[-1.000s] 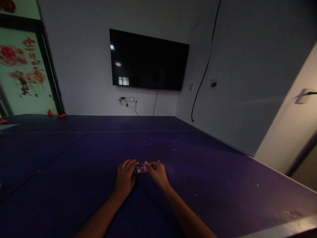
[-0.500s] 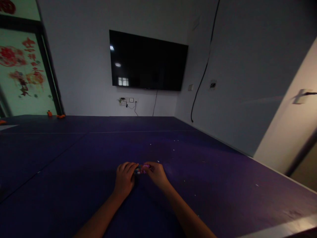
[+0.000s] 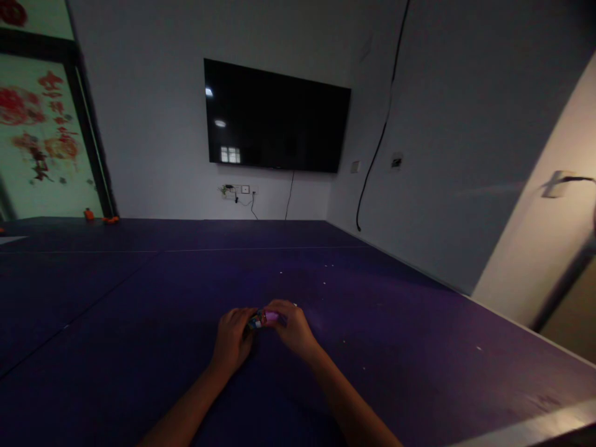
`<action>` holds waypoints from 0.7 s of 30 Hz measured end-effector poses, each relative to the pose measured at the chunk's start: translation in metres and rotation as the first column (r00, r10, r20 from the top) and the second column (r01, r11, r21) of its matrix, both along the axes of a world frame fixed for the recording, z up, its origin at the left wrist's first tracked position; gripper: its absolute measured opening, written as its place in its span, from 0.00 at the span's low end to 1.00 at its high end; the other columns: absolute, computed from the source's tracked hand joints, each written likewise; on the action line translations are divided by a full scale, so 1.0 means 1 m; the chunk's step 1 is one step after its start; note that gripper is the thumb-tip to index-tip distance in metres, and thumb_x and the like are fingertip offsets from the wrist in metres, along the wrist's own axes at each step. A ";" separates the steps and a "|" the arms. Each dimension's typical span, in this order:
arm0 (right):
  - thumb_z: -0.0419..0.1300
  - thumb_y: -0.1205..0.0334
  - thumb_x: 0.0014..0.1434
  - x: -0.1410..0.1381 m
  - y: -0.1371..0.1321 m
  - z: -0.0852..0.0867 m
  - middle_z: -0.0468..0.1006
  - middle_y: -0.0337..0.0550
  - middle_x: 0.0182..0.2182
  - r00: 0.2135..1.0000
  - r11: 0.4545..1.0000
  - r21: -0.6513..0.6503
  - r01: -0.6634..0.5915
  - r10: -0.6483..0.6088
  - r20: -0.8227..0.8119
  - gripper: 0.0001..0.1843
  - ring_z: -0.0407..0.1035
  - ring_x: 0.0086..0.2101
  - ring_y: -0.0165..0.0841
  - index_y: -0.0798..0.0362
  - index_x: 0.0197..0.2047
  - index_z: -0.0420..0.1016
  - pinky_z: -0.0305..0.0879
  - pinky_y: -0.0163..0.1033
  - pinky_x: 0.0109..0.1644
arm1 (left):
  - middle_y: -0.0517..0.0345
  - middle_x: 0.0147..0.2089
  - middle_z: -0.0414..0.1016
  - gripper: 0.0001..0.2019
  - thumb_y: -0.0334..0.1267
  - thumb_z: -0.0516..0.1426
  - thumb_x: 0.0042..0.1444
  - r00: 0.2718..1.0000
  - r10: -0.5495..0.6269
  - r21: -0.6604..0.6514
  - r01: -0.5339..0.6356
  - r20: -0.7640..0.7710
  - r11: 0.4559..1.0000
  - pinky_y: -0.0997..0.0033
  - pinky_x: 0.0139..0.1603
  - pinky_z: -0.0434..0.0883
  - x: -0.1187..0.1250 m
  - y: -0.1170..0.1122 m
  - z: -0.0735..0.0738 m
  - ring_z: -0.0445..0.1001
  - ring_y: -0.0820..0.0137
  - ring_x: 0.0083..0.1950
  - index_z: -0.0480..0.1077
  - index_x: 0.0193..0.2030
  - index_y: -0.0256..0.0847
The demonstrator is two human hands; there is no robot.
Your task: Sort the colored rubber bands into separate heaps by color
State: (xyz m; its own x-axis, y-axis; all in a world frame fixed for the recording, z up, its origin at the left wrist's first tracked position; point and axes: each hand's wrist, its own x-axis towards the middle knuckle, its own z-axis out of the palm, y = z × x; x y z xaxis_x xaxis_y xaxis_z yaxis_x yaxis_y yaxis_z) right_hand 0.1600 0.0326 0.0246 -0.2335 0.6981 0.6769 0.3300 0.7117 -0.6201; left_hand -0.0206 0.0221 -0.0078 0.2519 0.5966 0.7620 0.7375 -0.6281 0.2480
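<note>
Left hand (image 3: 231, 341) clamped on the left end of a small multicoloured item (image 3: 259, 320), fingers curled over its top; right hand (image 3: 293, 328) pinching the pink right end, thumb and fingers together on it; the item sits between the two hands, near the middle of the view, low down (too small and dim to say exactly what it is); cannot tell whether it touches the tabletop (image 3: 177, 292) or is held just above; both forearms bare, coming in from the bottom edge.

Tabletop dark purple, pale thin line running across its far part, darker seam slanting at left; white specks (image 3: 325, 283) scattered beyond and right of the hands; two orange objects (image 3: 89, 214) at the far left edge, well apart from the hands, details unclear.

Behind: black television (image 3: 277, 118) on the wall, reflecting lights and a window; sockets (image 3: 245, 189) and thin wires below it; black cable (image 3: 375, 162) hanging down the right wall; at left, dark-framed glass panel (image 3: 69, 149) with red decoration.
</note>
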 end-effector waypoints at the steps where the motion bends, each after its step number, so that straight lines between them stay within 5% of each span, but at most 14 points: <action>1: 0.66 0.67 0.47 0.001 0.000 0.000 0.78 0.45 0.36 1.000 1.000 0.015 0.005 -0.005 -0.005 0.13 0.72 0.38 0.36 0.51 0.39 0.78 0.67 0.40 0.44 | 0.50 0.46 0.75 0.19 0.29 0.52 0.51 1.000 -0.001 0.006 0.001 -0.002 1.000 0.54 0.48 0.67 0.000 0.000 0.000 0.70 0.58 0.48 0.68 0.52 0.41; 6: 0.67 0.60 0.47 0.002 -0.003 -0.003 0.75 0.49 0.46 0.997 0.998 -0.036 0.058 -0.060 -0.041 0.29 0.70 0.44 0.39 0.50 0.54 0.70 0.68 0.42 0.45 | 0.49 0.48 0.75 0.21 0.26 0.51 0.51 0.999 0.032 0.027 -0.031 -0.033 0.999 0.52 0.50 0.66 -0.002 -0.005 0.005 0.69 0.56 0.51 0.67 0.53 0.41; 11: 0.57 0.54 0.59 0.001 -0.001 -0.009 0.79 0.47 0.36 0.997 0.962 -0.270 0.034 -0.050 -0.055 0.18 0.73 0.34 0.36 0.54 0.48 0.74 0.70 0.44 0.42 | 0.50 0.48 0.75 0.20 0.26 0.50 0.52 0.997 0.062 0.045 -0.060 -0.049 0.997 0.53 0.50 0.66 -0.002 -0.005 0.005 0.69 0.57 0.51 0.68 0.52 0.42; 17: 0.66 0.54 0.49 0.001 -0.002 -0.009 0.68 0.50 0.55 0.976 0.972 -0.221 -0.078 0.029 -0.214 0.29 0.68 0.48 0.38 0.49 0.55 0.69 0.69 0.42 0.47 | 0.48 0.47 0.75 0.20 0.27 0.50 0.51 0.994 0.107 0.050 -0.105 -0.037 0.993 0.52 0.51 0.66 -0.002 -0.005 0.007 0.69 0.56 0.51 0.69 0.51 0.39; 21: 0.60 0.51 0.56 -0.001 0.000 -0.013 0.78 0.49 0.37 0.980 0.939 -0.337 -0.072 0.005 -0.197 0.22 0.73 0.34 0.34 0.55 0.50 0.72 0.71 0.42 0.38 | 0.50 0.47 0.75 0.20 0.27 0.50 0.52 0.997 0.053 0.036 -0.050 -0.059 0.998 0.52 0.52 0.64 0.000 -0.010 0.011 0.69 0.57 0.51 0.69 0.52 0.43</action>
State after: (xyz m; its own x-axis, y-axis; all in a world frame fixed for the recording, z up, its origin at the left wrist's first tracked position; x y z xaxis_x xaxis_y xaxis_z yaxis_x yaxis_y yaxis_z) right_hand 0.1594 0.0323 0.0116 -0.1552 0.8873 0.4343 0.1586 0.4563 -0.8756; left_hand -0.0207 0.0125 0.0034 0.2677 0.5833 0.7669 0.7821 -0.5964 0.1807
